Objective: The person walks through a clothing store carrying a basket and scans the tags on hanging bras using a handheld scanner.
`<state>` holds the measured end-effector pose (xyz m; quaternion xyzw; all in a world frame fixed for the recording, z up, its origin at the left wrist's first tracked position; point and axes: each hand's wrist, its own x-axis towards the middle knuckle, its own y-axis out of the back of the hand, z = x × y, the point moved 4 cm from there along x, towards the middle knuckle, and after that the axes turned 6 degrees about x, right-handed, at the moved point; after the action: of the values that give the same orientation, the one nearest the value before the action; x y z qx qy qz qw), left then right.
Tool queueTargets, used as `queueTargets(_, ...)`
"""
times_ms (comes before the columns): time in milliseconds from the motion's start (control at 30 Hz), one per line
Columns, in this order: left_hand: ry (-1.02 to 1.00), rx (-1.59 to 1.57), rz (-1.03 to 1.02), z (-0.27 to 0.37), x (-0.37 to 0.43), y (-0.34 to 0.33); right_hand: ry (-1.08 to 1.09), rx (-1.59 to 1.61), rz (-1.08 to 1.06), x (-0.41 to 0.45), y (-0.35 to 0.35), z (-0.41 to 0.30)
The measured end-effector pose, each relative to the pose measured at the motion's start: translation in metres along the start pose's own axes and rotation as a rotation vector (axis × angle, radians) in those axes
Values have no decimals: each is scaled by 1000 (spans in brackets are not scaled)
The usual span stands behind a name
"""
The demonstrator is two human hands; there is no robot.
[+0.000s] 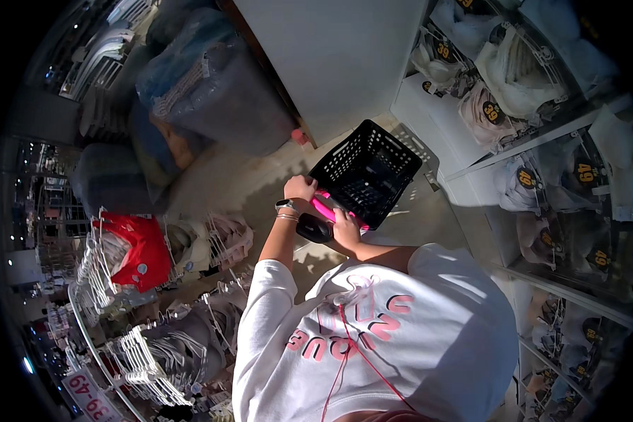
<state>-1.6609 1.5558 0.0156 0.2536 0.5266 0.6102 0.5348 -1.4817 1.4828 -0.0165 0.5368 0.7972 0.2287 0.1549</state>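
A black plastic shopping basket (366,174) with perforated walls and a bright pink handle (324,210) is in front of me, tilted in the view. My left hand (300,187), with a watch and bracelets at the wrist, is closed at the basket's near left corner, by the handle's end; its exact hold is partly hidden. The fingers of my right hand (346,229) are closed round the pink handle's nearer part. Between my forearms shows a dark rounded thing (314,228), which I cannot identify for certain. The basket's inside looks dark, and its contents are unclear.
Racks of bras on white hangers (147,364) stand at left, with a red garment (140,253) among them. Large plastic-wrapped bundles (227,89) lie at upper left beside a pale panel (337,63). Shelves at right hold more bras (488,113) with price tags.
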Motion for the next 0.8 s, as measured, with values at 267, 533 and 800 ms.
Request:
queueTargets(267,-223,96,-95,26,81,3,118,119,-146,44,10,-31)
queueTargets(533,-438,15,-173,89,130,13,-134,326,41,83,27,-22)
queueTargets(800,-749,-64,-189,147,180,-5,-86,22,285,116,43,-17)
